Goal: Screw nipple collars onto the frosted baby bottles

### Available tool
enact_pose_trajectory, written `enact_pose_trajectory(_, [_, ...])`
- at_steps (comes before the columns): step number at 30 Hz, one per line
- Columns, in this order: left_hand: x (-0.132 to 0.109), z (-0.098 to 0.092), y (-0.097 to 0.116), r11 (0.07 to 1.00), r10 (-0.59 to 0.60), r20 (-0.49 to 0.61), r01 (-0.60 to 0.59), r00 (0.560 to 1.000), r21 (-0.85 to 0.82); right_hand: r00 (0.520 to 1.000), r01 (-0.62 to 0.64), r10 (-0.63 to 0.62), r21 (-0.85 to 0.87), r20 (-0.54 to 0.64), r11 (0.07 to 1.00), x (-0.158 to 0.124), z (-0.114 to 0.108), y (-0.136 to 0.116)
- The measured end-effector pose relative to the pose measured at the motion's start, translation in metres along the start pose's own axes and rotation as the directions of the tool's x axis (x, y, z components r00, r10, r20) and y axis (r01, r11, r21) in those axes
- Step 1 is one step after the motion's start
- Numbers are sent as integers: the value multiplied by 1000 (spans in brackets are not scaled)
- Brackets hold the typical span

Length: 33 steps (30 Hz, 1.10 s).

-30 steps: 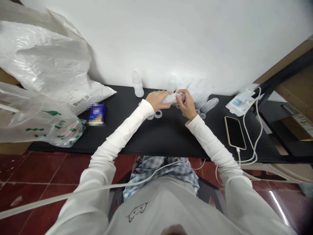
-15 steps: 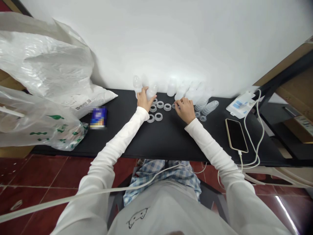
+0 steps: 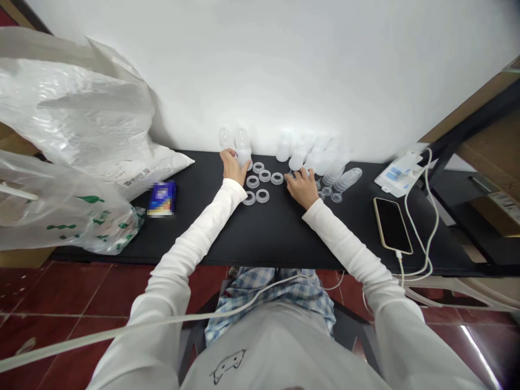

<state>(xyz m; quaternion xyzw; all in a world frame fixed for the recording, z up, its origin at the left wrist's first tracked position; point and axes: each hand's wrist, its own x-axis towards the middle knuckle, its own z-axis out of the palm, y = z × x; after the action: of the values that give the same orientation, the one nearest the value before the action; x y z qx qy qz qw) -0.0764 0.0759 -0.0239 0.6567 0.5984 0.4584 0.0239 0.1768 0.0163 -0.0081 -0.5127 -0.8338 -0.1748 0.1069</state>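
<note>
Near the wall, my left hand [image 3: 235, 167] curls round a small white baby bottle [image 3: 244, 155] topped by a clear dome cap. A similar capped bottle [image 3: 225, 138] stands just left of it, its lower part behind my fingers. My right hand [image 3: 303, 187] has its fingers bent down on a translucent ring [image 3: 291, 176], mostly covered by them. Between my hands lie several loose collar rings [image 3: 262, 195]. Beyond my right hand stand several uncapped white bottles [image 3: 284, 147], and to its right lie nested clear domes [image 3: 349, 177] and small teat-like pieces [image 3: 337, 197].
A phone [image 3: 392, 225] on a charging cable and a white power strip [image 3: 400, 173] lie on the right. On the left are large plastic bags [image 3: 73, 103] and a blue packet [image 3: 162, 199]. A white cable [image 3: 162, 320] crosses before my body.
My left hand has moved slightly left and down with the capped bottle, which now stands close beside the other one. My right hand has shifted a little left and down over the ring.
</note>
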Motion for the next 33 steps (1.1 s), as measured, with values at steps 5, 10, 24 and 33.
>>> enact_pose_trajectory(5, [2,-6,-4,994,-89,7,88,996,57,1000,-5,5,19,0,1000,0,4,0])
enact_pose_trajectory(10, [6,-3,-6,983,-113,90,99,989,152,1000,-7,8,31,-18,999,0,8,0])
enact_pose_trajectory(24, [6,1,20,964,-138,262,69,955,257,993,-82,85,42,-78,996,-1,-1,-3])
enact_pose_trajectory(33, [-3,-3,43,938,33,489,-196,872,286,953,-124,153,123,-260,985,-1,-2,-5])
